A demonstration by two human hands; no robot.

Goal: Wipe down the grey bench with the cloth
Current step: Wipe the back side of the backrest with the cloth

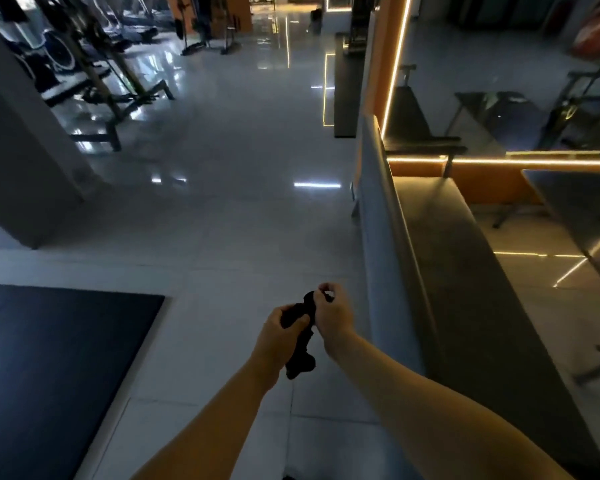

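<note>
Here both hands, left hand (284, 327) and right hand (335, 311), grip the cloth (300, 355).

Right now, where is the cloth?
In the head view the cloth is low and centre, bunched between the left hand and the right hand, hanging over the tiled floor just left of the grey bench.

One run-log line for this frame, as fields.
phase: readying cloth | left hand: grips dark cloth | right hand: pinches its top | grey bench: untouched, at right
</note>
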